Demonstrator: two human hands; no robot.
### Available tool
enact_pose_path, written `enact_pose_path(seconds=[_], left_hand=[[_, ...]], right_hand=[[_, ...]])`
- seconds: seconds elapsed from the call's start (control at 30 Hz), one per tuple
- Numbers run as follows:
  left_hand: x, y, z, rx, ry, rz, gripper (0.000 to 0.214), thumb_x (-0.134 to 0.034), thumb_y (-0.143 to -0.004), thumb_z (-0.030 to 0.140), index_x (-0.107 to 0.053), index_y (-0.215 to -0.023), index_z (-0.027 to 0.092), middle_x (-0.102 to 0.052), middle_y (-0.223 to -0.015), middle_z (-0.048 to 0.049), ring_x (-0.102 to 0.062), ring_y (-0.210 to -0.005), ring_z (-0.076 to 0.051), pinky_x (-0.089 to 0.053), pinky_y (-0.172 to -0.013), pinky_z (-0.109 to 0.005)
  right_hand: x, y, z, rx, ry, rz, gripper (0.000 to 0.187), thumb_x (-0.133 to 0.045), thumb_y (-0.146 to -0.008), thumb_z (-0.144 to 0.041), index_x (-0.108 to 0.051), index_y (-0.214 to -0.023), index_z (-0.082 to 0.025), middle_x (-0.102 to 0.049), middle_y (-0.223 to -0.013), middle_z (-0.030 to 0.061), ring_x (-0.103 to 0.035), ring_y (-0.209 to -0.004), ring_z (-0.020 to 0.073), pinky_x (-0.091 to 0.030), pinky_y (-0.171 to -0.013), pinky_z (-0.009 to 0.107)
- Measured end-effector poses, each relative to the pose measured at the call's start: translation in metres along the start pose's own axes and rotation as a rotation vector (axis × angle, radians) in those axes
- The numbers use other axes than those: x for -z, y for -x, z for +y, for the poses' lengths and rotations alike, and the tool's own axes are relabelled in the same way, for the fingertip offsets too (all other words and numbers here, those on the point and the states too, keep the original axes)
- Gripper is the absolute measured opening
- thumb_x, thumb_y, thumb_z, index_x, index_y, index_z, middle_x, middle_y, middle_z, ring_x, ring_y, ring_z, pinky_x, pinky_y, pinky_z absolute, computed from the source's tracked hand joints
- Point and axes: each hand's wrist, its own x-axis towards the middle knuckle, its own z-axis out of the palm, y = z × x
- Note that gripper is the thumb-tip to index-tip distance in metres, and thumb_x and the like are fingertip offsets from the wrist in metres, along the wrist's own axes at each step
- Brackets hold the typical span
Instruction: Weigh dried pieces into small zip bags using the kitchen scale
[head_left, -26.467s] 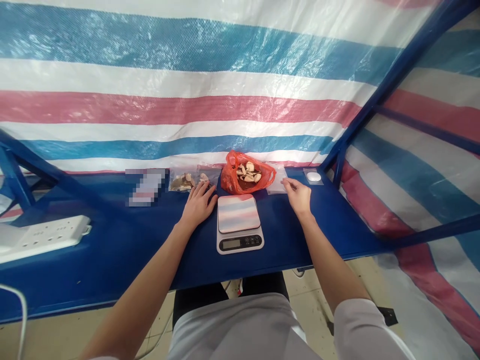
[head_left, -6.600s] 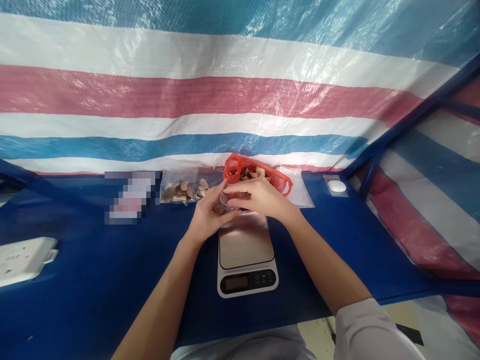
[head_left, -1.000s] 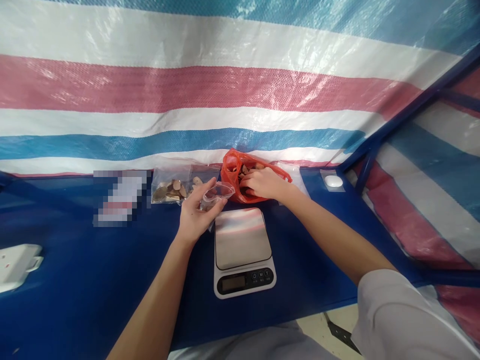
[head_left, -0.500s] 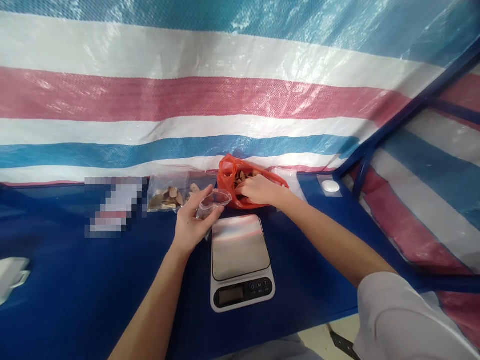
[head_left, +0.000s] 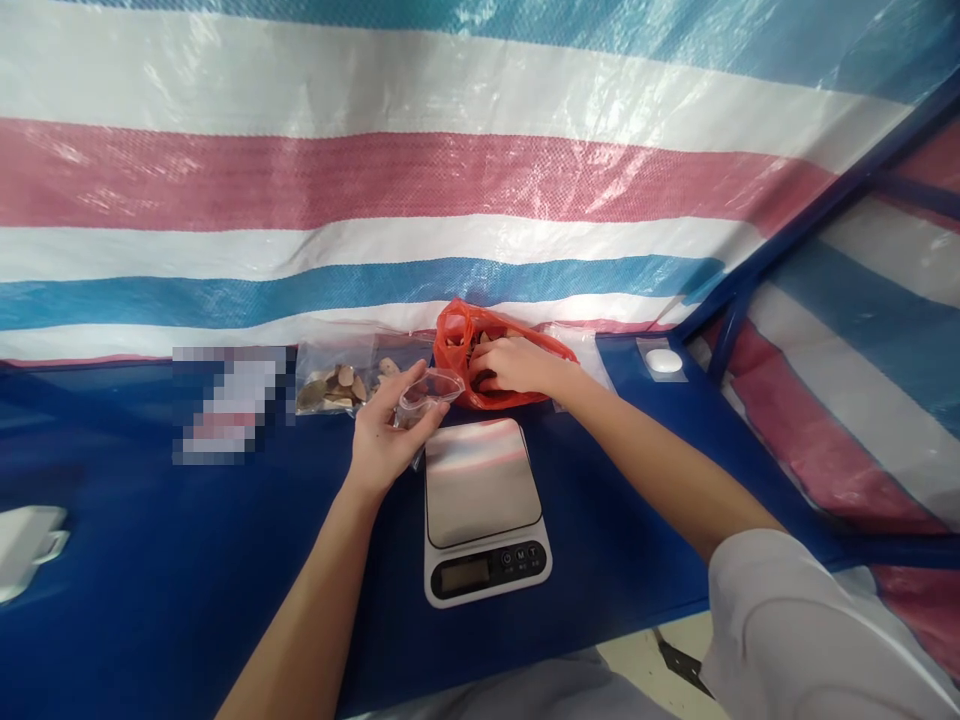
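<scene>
My left hand (head_left: pixel 382 430) is closed on a clear plastic bag (head_left: pixel 431 390), thumb and fingers holding its mouth wide. To the right, a red plastic bag (head_left: pixel 454 350) stands open with brown dried slices (head_left: pixel 480 345) inside. My right hand (head_left: pixel 517 365) reaches into this bag with its fingers curled down among the slices. The fingertips are hidden, so what they grip does not show. In front of both hands lies a kitchen scale (head_left: pixel 484 490) with a bare metal plate and a dark display.
Left of my left hand lies a clear bag of slices (head_left: pixel 334 385). Behind the red bag is a white plastic sheet or bag (head_left: pixel 596 365). A white oval object (head_left: pixel 664 361) sits at the back right, a white case (head_left: pixel 26 545) at the left edge. Striped tarp (head_left: pixel 375 180) walls the blue table.
My right hand has shifted slightly within the red bag, its fingers still down inside. My left hand keeps the clear bag in place. The whole view has tilted a little.
</scene>
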Motion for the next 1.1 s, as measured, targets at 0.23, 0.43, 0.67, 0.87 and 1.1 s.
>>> enact_pose_path(seconds=[0.23,0.43,0.67,0.87,1.1], left_hand=[[0.000,0.000,0.001,0.003,0.006,-0.004,0.061,-0.078,-0.081,0.044,-0.064,-0.135,0.020,-0.073,-0.120,-0.0120,-0.070,-0.098,-0.024,-0.057,-0.093,-0.041],[0.000,0.000,0.001,-0.013,0.001,0.001,0.059,-0.077,-0.082,0.043,-0.064,-0.135,0.020,-0.073,-0.121,-0.0120,-0.070,-0.100,-0.024,-0.057,-0.094,-0.042],[-0.002,0.000,0.002,-0.056,0.050,-0.005,0.059,-0.079,-0.080,0.041,-0.065,-0.133,0.020,-0.073,-0.121,-0.0116,-0.071,-0.103,-0.025,-0.058,-0.093,-0.041],[-0.004,-0.001,0.005,-0.128,0.067,-0.040,0.058,-0.079,-0.081,0.039,-0.065,-0.133,0.020,-0.075,-0.118,-0.0096,-0.072,-0.104,-0.025,-0.057,-0.096,-0.041],[-0.005,0.000,0.007,-0.119,0.064,-0.069,0.061,-0.080,-0.079,0.043,-0.065,-0.134,0.021,-0.074,-0.122,-0.0098,-0.070,-0.110,-0.026,-0.055,-0.101,-0.042]], right_hand=[[-0.002,-0.003,0.005,-0.050,-0.159,0.040,0.026,-0.064,-0.089,-0.016,-0.079,-0.108,-0.026,-0.079,-0.108,0.0015,-0.070,-0.091,0.0184,-0.046,-0.078,0.028],[0.009,0.011,0.000,-0.197,-0.388,0.139,0.023,-0.066,-0.085,-0.011,-0.081,-0.101,-0.019,-0.078,-0.082,0.0019,-0.069,-0.070,0.0146,-0.048,-0.072,0.024],[0.014,0.032,-0.016,-0.268,-0.730,0.353,0.019,-0.070,-0.083,-0.020,-0.079,-0.100,-0.018,-0.073,-0.067,-0.0025,-0.064,-0.056,0.0125,-0.052,-0.065,0.025],[0.035,0.032,-0.053,-0.174,-0.715,0.435,0.015,-0.071,-0.084,-0.019,-0.080,-0.096,-0.022,-0.080,-0.095,0.0002,-0.073,-0.085,0.0164,-0.054,-0.081,0.027],[0.032,0.021,-0.074,-0.056,-0.488,0.390,0.015,-0.069,-0.089,-0.016,-0.079,-0.097,-0.024,-0.080,-0.095,-0.0012,-0.072,-0.089,0.0153,-0.050,-0.086,0.026]])
